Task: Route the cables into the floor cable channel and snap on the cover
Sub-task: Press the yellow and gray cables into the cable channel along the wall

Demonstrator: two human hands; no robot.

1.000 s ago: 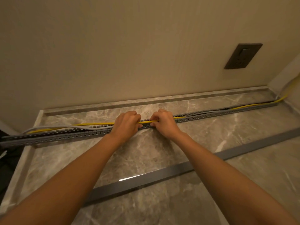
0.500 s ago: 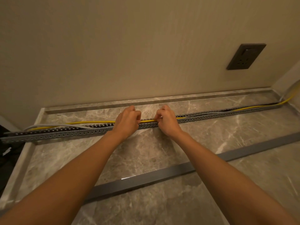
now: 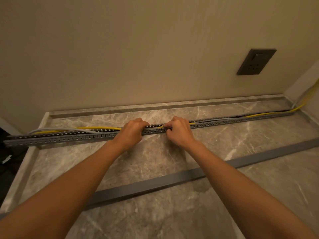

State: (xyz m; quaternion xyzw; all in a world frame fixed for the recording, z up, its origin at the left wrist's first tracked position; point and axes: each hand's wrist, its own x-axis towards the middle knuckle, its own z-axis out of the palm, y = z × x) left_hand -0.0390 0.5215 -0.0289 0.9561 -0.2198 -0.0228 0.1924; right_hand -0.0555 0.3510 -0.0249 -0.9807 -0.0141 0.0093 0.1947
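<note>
A long grey slotted cable channel (image 3: 69,136) lies on the marble floor along the wall. A yellow cable (image 3: 96,128) and a grey cable (image 3: 51,129) run along it; at the left they arch above the channel, at the right they lie inside. My left hand (image 3: 133,133) and my right hand (image 3: 179,131) rest close together on the channel's middle, fingers curled over the yellow cable there. The flat grey cover strip (image 3: 172,180) lies loose on the floor, nearer to me, under my forearms.
A dark wall socket (image 3: 256,62) sits on the beige wall at the right. The cables climb the right corner (image 3: 307,99). A raised marble skirting (image 3: 155,106) runs along the wall. Dark objects lie past the floor's left edge (image 3: 8,152).
Both hands have stayed on the channel's middle and drawn slightly closer together. The yellow cable between them now sits lower, down among the slots.
</note>
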